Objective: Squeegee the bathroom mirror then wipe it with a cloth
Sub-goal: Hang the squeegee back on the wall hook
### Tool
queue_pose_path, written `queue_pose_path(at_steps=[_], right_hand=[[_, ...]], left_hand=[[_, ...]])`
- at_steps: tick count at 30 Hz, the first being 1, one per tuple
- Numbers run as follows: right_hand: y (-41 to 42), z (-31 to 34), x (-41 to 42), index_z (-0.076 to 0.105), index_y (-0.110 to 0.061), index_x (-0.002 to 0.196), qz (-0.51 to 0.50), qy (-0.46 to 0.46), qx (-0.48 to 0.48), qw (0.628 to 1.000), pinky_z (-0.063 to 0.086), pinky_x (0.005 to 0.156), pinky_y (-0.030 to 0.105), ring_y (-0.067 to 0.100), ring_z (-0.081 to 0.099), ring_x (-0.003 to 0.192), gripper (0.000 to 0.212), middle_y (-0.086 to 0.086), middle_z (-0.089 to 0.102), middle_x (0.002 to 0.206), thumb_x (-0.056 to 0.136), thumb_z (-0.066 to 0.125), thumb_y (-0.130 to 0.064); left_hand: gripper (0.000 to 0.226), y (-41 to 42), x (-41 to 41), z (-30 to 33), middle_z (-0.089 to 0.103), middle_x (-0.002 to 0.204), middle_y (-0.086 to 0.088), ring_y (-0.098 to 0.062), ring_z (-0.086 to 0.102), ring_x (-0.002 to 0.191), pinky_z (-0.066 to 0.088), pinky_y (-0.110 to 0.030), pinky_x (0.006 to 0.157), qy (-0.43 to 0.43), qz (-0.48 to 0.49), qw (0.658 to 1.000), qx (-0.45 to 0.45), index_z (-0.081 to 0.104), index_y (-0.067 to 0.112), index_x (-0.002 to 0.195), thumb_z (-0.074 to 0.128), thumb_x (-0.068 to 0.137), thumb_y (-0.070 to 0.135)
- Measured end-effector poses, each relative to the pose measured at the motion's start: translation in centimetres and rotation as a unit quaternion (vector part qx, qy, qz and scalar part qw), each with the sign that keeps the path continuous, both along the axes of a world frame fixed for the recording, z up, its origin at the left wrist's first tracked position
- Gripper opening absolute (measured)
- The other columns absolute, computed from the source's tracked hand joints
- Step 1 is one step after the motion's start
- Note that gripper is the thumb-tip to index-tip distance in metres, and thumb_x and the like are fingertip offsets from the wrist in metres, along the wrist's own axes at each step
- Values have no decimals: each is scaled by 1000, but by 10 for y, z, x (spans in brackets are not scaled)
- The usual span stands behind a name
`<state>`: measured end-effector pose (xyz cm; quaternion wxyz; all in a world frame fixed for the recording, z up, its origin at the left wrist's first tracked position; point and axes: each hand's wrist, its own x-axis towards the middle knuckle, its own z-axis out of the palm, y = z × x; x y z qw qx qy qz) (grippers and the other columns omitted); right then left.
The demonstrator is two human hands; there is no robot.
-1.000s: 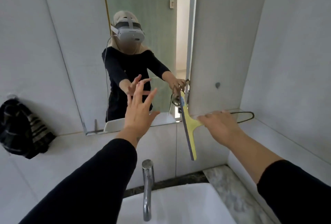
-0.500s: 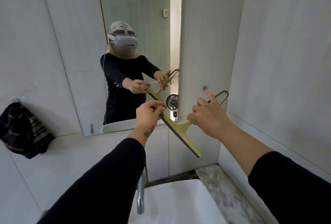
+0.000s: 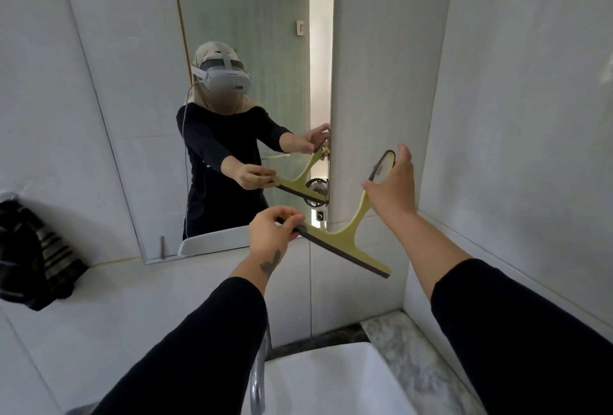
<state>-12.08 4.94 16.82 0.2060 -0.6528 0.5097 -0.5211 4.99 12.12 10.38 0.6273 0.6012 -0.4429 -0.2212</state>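
Left hand [image 3: 272, 232]: pinched narrow around the near-left end of the squeegee [image 3: 345, 242], thumb and fingertips closed on the dark rubber strip, small dark tattoo on the inner wrist, black sleeve behind. Right hand [image 3: 393, 189]: spread wide, palm against the upper stem of the handle, fingers loose and not wrapped; whether any real grip there, cannot tell.

Squeegee: yellow-green plastic, T-shaped, long straight blade edged in dark rubber sloping down to the right, curved shoulders rising into a slim stem ending in a dark looped hanger at far upper right. Held in the air just in front of the mirror's lower right corner and the white tiled pillar beside it; contact with the glass, cannot tell.

Mirror [image 3: 149, 116]: tall, frameless, smooth, set in glossy white wall tiles, showing the reflected squeegee and both hands. Below it, a plain tiled ledge. Far left on that ledge, the cloth [image 3: 33, 255]: dark, crumpled, with pale stripes, well apart from both hands. Near bottom centre, a chrome tap [image 3: 258, 381] over a white basin [image 3: 331, 381] with rounded rim; to the right, a grey-veined marble counter [image 3: 414, 358].
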Motion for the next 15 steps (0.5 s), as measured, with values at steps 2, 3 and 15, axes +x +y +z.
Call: queue_pose_path(at_steps=[2, 3, 15], right_hand=[[-11, -4, 4, 21, -14, 149, 1, 2, 34, 999, 37, 90, 25, 27, 46, 124, 82, 11, 36, 142, 84, 69, -5], [-16, -7, 5, 22, -14, 149, 1, 9, 43, 999, 35, 86, 23, 27, 47, 122, 81, 11, 37, 140, 83, 69, -5], [-105, -43, 0, 39, -22, 143, -10, 51, 57, 997, 42, 90, 25, 25, 49, 121, 80, 8, 45, 134, 76, 67, 10]], left_hand=[[5, -5, 3, -9, 64, 85, -6, -18, 67, 80, 58, -27, 74, -20, -11, 1000, 12, 68, 5, 87, 65, 85, 8], [3, -8, 4, -13, 63, 85, -5, -18, 66, 82, 58, -27, 74, -28, -19, 999, 19, 68, 7, 85, 65, 85, 8], [35, -62, 2, -86, 62, 105, 12, 4, 54, 87, 36, -7, 74, -342, -97, 931, 86, 62, 33, 121, 58, 88, 45]])
